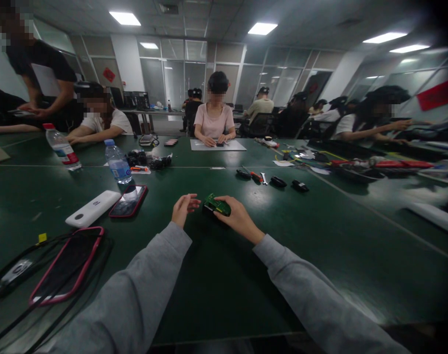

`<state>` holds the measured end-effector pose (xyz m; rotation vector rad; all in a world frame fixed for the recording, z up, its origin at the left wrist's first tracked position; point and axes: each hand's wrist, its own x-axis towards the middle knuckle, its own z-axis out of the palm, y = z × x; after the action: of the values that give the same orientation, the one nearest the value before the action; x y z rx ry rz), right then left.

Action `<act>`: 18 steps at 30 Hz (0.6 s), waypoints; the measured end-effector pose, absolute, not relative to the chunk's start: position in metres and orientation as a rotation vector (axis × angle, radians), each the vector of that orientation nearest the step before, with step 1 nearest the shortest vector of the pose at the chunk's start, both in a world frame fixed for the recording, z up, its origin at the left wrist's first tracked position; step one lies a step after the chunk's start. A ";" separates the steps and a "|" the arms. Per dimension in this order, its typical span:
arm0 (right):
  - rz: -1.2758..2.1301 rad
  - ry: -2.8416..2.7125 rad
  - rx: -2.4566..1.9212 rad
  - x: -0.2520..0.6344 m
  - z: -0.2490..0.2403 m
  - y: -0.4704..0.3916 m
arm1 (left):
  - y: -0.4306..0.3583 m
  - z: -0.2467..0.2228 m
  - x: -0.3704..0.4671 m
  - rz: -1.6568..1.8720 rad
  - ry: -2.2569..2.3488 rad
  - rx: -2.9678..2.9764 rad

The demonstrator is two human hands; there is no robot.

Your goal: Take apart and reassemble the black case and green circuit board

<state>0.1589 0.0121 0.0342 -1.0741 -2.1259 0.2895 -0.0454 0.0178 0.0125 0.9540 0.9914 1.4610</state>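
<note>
- Pinching the green circuit board, the right grip is closed around its right end, thumb along the near side and index finger along the far side
- The left grip has its fingers loosely curled just beside the board, apart from it, with nothing visible in it
- The board sits near the middle of the tabletop, well in from the near edge; whether its underside rests on the surface cannot be told
- Light, even pressure on the board's sides looks best, since squeezing its face could stress whatever is mounted there
- A second contact at the free left end would likely stop it twisting, and keeping it low would soften any slip
- Farther toward the far edge, to the right, lie a wrench, an orange-handled screwdriver and a black part, all well clear of both wrists
- Toward the left edge, a white power bank and a red-edged phone leave the left forearm some room, while black cables near the left sleeve are worth avoiding
</note>
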 end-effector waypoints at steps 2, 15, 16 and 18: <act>0.336 -2.119 -1.061 0.162 0.034 0.011 | 0.018 0.012 -0.046 1.455 0.991 0.965; 0.107 -2.006 -1.350 0.283 0.006 0.035 | 0.019 0.006 -0.043 1.353 1.032 1.064; 0.046 -1.974 -1.409 0.304 0.002 0.038 | 0.020 0.005 -0.043 1.343 1.041 1.073; -0.097 -1.905 -1.533 0.349 -0.004 0.044 | 0.021 0.002 -0.043 1.322 1.059 1.095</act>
<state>0.3494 0.0437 -0.0037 -1.5327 -1.9046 -0.0969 -0.0427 0.0215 0.0016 1.0946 1.0586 1.3225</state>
